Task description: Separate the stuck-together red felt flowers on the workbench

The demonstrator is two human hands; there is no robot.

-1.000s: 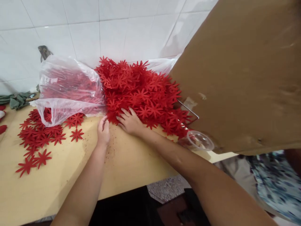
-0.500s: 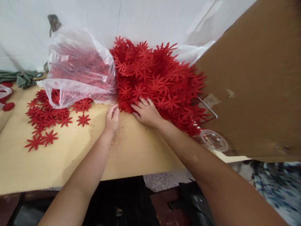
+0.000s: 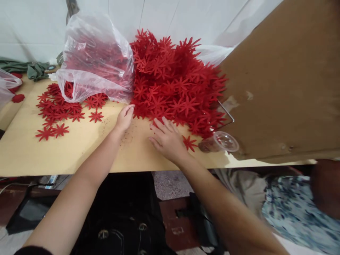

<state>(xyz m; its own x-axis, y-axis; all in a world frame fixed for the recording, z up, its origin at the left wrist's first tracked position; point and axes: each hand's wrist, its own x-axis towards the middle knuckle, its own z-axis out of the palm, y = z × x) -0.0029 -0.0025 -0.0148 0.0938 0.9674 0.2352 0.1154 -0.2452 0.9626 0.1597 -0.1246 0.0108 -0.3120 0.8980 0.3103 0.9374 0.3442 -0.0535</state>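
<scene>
Red flowers (image 3: 170, 83) — heaped upper centre; left hand (image 3: 124, 118) curled beside, grip unclear; right hand (image 3: 169, 140) lay below, fingers apart — light, flat pressure suited.

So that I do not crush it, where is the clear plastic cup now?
In the head view, the clear plastic cup is right of centre, between a single red flower cutout and the brown cardboard.
</scene>
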